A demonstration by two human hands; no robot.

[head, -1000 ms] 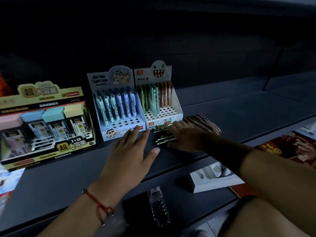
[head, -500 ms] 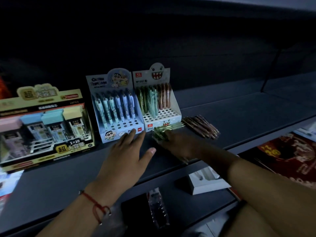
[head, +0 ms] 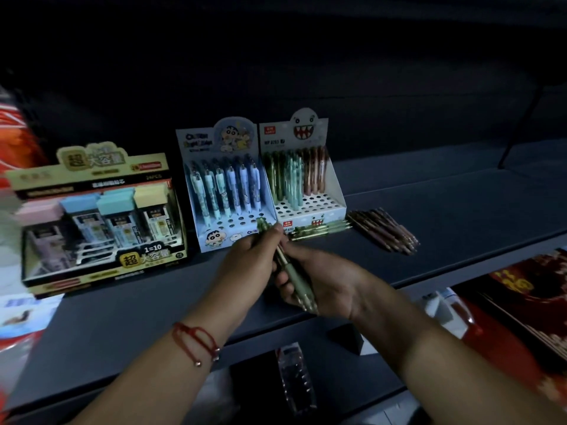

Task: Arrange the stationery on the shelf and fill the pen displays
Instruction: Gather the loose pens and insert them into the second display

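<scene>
Far left on the dark shelf [head: 460, 210] stands a refill box [head: 98, 216] with pink, blue, teal and yellow cartons behind a clear front. To its right, the blue cartoon pen display [head: 227, 191] holds one row of pens at the back; its near holes are vacant. Touching it on the right, the white monster-face pen display [head: 306, 179] carries green, teal and brown pens in its far rows.

In front of the two displays, the left hand [head: 251, 259], a red cord at the wrist, pinches the upper end of a bunch of green pens [head: 291, 271]. The right hand [head: 325, 286] cups and grips the lower part of the same bunch, held above the shelf's near edge.

More loose green pens [head: 319, 233] lie on the shelf against the white display's base. Just right of these lies a pile of brown pens [head: 383, 230]
</scene>
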